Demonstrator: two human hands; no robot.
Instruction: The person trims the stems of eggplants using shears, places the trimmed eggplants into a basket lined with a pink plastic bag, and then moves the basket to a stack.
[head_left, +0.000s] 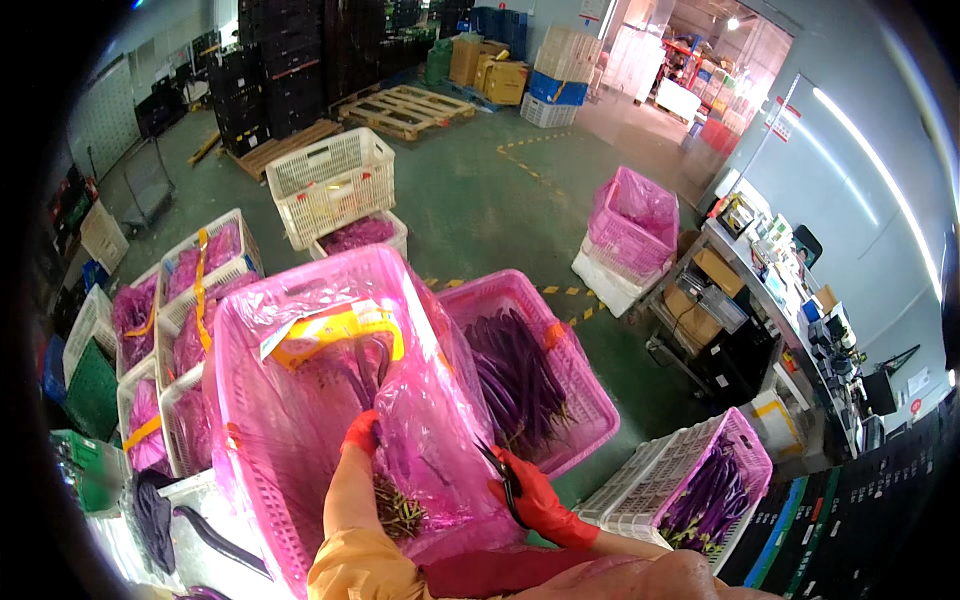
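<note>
A large crate lined with pink plastic film (300, 420) stands right before me. My left hand (361, 433), in a red glove, is inside it, closed around long purple eggplants (367, 375). Near that forearm lie cut stems (397, 510). A yellow printed bag (334, 337) rests at the crate's far end. My right hand (529, 495), also red-gloved, holds black-handled scissors (508, 480) by the crate's right rim, blades pointing up and left. Beyond it, a second pink-lined crate (592, 427) holds many eggplants (514, 375).
White crates with pink film and orange straps (169, 330) stand at left. One eggplant (221, 544) lies on a metal surface at lower left. A crate of eggplants (709, 495) is at lower right. A white crate (330, 180) and wooden pallet (405, 109) stand ahead; a cluttered bench (787, 315) lines the right.
</note>
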